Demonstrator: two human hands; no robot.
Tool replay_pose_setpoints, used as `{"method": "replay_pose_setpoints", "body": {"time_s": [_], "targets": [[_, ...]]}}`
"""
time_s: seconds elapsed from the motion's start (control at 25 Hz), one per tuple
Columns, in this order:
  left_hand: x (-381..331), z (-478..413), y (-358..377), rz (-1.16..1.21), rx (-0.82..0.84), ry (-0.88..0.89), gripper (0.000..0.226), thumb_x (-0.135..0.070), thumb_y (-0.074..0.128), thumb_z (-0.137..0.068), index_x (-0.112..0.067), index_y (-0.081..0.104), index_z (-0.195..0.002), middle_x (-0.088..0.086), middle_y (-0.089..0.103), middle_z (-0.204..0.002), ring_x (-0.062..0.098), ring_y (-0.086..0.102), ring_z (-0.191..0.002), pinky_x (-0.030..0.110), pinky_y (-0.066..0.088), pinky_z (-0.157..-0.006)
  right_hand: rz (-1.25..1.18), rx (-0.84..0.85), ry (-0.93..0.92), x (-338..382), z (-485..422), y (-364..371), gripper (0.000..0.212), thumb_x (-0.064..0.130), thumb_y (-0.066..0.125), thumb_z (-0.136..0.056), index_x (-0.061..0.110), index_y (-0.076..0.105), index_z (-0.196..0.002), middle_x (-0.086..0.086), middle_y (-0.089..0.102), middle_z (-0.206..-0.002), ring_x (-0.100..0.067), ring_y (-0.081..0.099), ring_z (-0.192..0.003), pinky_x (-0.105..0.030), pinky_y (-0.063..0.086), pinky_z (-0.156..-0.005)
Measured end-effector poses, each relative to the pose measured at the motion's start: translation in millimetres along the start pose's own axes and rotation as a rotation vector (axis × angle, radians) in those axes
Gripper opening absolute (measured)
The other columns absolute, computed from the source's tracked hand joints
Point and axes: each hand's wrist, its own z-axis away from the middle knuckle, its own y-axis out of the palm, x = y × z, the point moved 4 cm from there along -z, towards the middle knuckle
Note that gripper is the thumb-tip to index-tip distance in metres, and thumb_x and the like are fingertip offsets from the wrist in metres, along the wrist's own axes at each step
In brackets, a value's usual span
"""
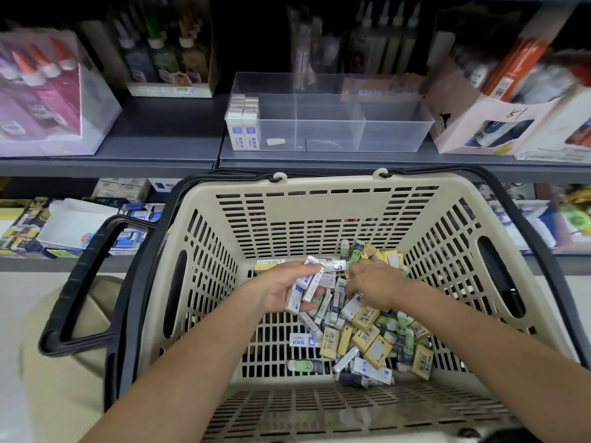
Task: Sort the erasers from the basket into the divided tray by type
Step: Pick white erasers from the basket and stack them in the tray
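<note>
Left hand [279, 294] grips white blue-labelled erasers [307, 280]; print unreadable.

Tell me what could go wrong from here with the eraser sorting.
1. The left hand holds a loose handful of white-and-blue sleeved erasers; some could slip on the way to the clear plastic divided tray.
2. The right hand digs in a mixed pile in the beige slotted plastic basket; a lookalike type could be grabbed.
3. Dropping them in could topple the upright white erasers in the tray's left compartment.

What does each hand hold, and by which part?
Left hand holds several white erasers by their long sides. Right hand is in the basket; hold cannot be told.
</note>
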Motion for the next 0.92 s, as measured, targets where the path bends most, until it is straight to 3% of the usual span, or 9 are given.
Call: {"method": "replay_pose_setpoints", "body": {"time_s": [0.12,0.24,0.32,0.4,0.48,0.56,0.76,0.84,0.92], "targets": [[-1.0,-0.8,0.8,0.009,-0.024,0.027,0.022,-0.025,0.069,-0.084,-0.017,0.062,-0.103,0.001,0.072,-0.077,0.013,0.069,-0.068,0.031,0.056,-0.059,-0.105,-0.046,-0.005,0.9,-1.6,-6.3,0.017,0.023,0.059,-0.085,0.027,0.055,-0.101,0.004,0.049,-0.104,-0.017,0.044,-0.105,-0.038,0.033,-0.102],[0.0,-2.6,-0.1,-0.059,-0.056,0.052,0.029,-0.026,0.065,-0.088,-0.014,0.058,-0.113,0.004,0.072,-0.087,0.016,0.069,-0.067,0.031,0.057,-0.061,-0.526,-0.071,-0.001,2.7,-1.8,-19.9,0.015,0.017,0.060,-0.087,0.029,0.052,-0.091,0.012,0.051,-0.084,-0.010,0.050,-0.081,-0.022,0.042,-0.073],[1.2,-2.1,0.9,-0.088,-0.040,0.039,0.032,-0.029,0.065,-0.087,-0.015,0.058,-0.115,0.007,0.071,-0.092,0.020,0.069,-0.074,0.032,0.057,-0.060,-0.805,-0.158,-0.005,9.5,-2.8,-28.9,0.017,0.014,0.063,-0.085,0.026,0.055,-0.093,0.011,0.055,-0.084,-0.004,0.052,-0.073,-0.016,0.043,-0.066],[1.5,-0.7,2.8,-0.067,0.014,0.036,0.038,-0.035,0.069,-0.081,-0.018,0.059,-0.114,0.007,0.070,-0.093,0.023,0.069,-0.082,0.034,0.058,-0.061,-0.928,-0.253,0.042,13.5,-5.3,-30.9,0.022,0.018,0.068,-0.082,0.028,0.051,-0.093,0.010,0.058,-0.086,-0.004,0.055,-0.073,-0.008,0.043,-0.064],[1.2,0.3,2.3,-0.067,0.036,0.058,0.040,-0.034,0.074,-0.075,-0.019,0.059,-0.109,0.003,0.072,-0.087,0.021,0.070,-0.081,0.030,0.056,-0.058,-0.910,-0.335,0.100,13.0,-10.4,-28.6,0.023,0.026,0.069,-0.081,0.028,0.050,-0.094,0.010,0.059,-0.089,-0.001,0.055,-0.071,-0.004,0.040,-0.058],[0.6,0.4,-0.2,-0.060,0.009,0.080,0.032,-0.027,0.075,-0.077,-0.019,0.059,-0.104,-0.001,0.073,-0.082,0.017,0.070,-0.076,0.027,0.053,-0.055,-0.865,-0.372,0.164,5.5,-14.3,-27.8,0.018,0.028,0.066,-0.084,0.024,0.055,-0.098,0.008,0.061,-0.093,-0.005,0.056,-0.075,-0.011,0.044,-0.064],[-10.1,3.7,-10.8,0.042,-0.120,0.143,0.017,-0.019,0.068,-0.084,-0.017,0.059,-0.099,0.004,0.069,-0.091,0.016,0.068,-0.072,0.028,0.055,-0.055,-0.105,-0.290,0.251,-4.2,-34.6,-21.5,0.026,0.010,0.050,-0.089,0.015,0.056,-0.114,-0.006,0.061,-0.114,-0.024,0.058,-0.101,-0.037,0.051,-0.082],[-14.2,6.1,-13.0,0.065,-0.142,0.166,0.016,-0.018,0.066,-0.086,-0.017,0.058,-0.099,0.004,0.068,-0.092,0.016,0.067,-0.075,0.027,0.054,-0.054,0.035,-0.243,0.243,5.0,-44.3,-13.1,0.028,0.007,0.051,-0.087,0.013,0.055,-0.113,-0.007,0.059,-0.113,-0.025,0.056,-0.103,-0.036,0.048,-0.079],[-19.2,8.8,-11.8,0.055,-0.152,0.190,0.012,-0.018,0.065,-0.087,-0.014,0.058,-0.097,0.005,0.067,-0.089,0.016,0.066,-0.075,0.025,0.054,-0.051,0.027,-0.259,0.276,6.5,-47.5,-9.3,0.030,0.009,0.053,-0.086,0.014,0.054,-0.116,-0.006,0.057,-0.115,-0.024,0.054,-0.106,-0.032,0.042,-0.076]]}}
